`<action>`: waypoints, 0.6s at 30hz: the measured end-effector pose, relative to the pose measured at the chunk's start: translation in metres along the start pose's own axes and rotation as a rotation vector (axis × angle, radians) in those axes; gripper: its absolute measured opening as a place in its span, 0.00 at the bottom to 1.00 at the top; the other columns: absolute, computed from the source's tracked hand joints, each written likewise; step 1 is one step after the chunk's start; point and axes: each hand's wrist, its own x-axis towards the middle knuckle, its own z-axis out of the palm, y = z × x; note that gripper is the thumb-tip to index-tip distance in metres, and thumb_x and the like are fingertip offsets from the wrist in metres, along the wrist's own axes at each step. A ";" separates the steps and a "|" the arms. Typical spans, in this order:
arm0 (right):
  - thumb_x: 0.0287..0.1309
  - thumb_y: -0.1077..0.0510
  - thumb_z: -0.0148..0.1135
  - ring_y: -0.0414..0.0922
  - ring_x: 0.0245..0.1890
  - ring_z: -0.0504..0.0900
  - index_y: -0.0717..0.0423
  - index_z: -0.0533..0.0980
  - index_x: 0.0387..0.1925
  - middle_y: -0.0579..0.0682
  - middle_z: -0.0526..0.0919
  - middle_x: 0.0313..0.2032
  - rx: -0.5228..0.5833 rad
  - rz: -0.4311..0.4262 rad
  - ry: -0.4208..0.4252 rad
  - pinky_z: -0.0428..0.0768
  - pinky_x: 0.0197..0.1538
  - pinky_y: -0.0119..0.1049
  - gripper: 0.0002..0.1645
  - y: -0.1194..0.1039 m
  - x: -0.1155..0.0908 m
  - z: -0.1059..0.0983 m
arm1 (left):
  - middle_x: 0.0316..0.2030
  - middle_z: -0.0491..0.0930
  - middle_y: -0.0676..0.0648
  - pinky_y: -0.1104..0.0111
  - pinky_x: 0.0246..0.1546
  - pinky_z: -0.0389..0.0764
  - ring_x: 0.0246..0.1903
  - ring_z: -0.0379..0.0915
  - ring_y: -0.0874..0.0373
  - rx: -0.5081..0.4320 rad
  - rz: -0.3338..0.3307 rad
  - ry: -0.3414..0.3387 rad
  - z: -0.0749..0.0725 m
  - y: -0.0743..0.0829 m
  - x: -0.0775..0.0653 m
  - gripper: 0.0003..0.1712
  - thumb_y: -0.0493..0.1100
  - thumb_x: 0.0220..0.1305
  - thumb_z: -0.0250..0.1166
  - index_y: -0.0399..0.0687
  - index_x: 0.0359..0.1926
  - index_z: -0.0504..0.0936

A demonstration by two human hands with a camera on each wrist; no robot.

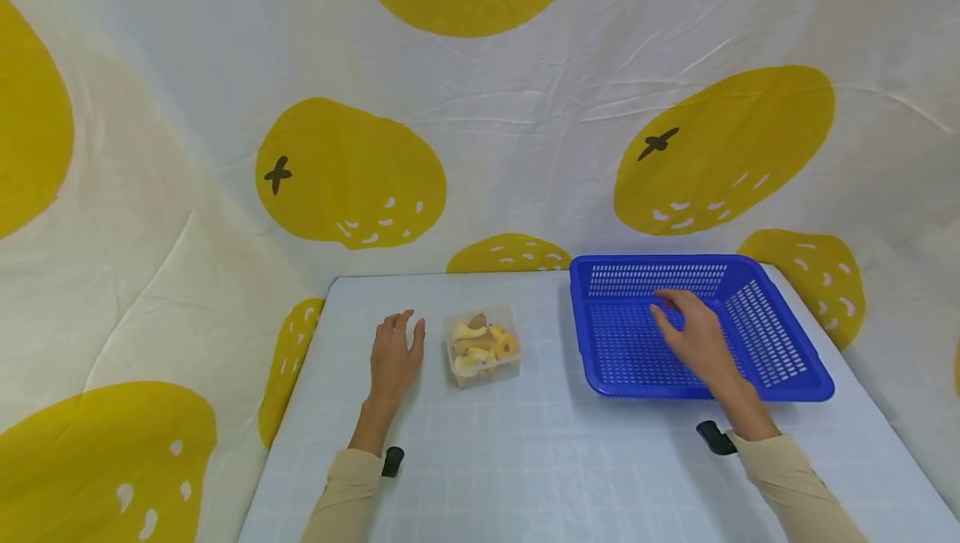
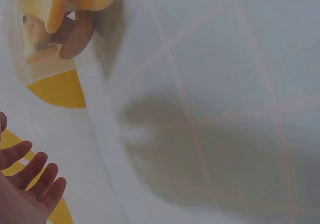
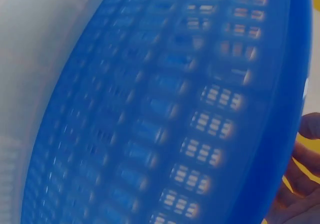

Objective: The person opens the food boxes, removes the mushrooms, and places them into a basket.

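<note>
Two hands reach over a pale tabletop [image 1: 540, 460] marked with faint pink lines. The left hand [image 1: 393, 357] is toward the tabletop's left edge, its thumb spread away from gently bent fingers; the left wrist view shows those fingers parted. Just beside it, to the right, a see-through plastic box [image 1: 487, 375] sits left of the middle, nearer the far edge than the near one. Small yellow, orange and brown pieces [image 1: 474, 346] fill it, one an orange ring [image 1: 506, 346]; what they are cannot be told.

At the far right corner of the tabletop lies a blue plastic basket [image 1: 615, 343], its walls and floor pierced with slots, well apart from the box. The right hand [image 1: 697, 339] is over this basket, thumb and fingers apart with a gap between their tips; whether it touches the basket cannot be told.

Beige sleeves [image 1: 345, 476] cover both forearms, and a black wrist piece [image 1: 393, 461] shows at each cuff. Behind the far edge hangs a white cloth [image 1: 510, 168] printed with large yellow fruit shapes [image 1: 352, 172].
</note>
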 end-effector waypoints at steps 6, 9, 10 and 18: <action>0.65 0.67 0.66 0.58 0.48 0.81 0.68 0.79 0.54 0.63 0.83 0.48 0.044 -0.028 0.013 0.78 0.51 0.50 0.17 -0.013 0.000 0.009 | 0.55 0.78 0.33 0.46 0.55 0.78 0.55 0.74 0.38 -0.027 -0.046 -0.027 0.009 0.005 -0.003 0.23 0.49 0.77 0.59 0.35 0.60 0.80; 0.65 0.67 0.66 0.57 0.48 0.81 0.68 0.79 0.54 0.62 0.83 0.48 0.061 -0.042 0.019 0.77 0.52 0.36 0.17 -0.017 0.000 0.013 | 0.56 0.78 0.34 0.46 0.56 0.77 0.57 0.73 0.39 -0.053 -0.081 -0.049 0.012 0.009 -0.003 0.24 0.50 0.78 0.58 0.36 0.62 0.79; 0.65 0.67 0.66 0.57 0.47 0.82 0.67 0.79 0.54 0.62 0.83 0.48 0.069 -0.047 0.022 0.76 0.52 0.30 0.16 -0.018 0.000 0.014 | 0.56 0.77 0.35 0.46 0.57 0.77 0.57 0.73 0.39 -0.060 -0.093 -0.057 0.013 0.010 -0.003 0.24 0.51 0.78 0.58 0.37 0.62 0.79; 0.66 0.67 0.66 0.57 0.47 0.83 0.68 0.79 0.55 0.62 0.84 0.49 0.125 -0.036 0.003 0.67 0.52 0.13 0.17 -0.032 0.000 0.027 | 0.57 0.77 0.37 0.47 0.55 0.78 0.57 0.75 0.41 -0.119 -0.161 -0.090 0.018 0.019 -0.005 0.24 0.52 0.79 0.57 0.39 0.63 0.78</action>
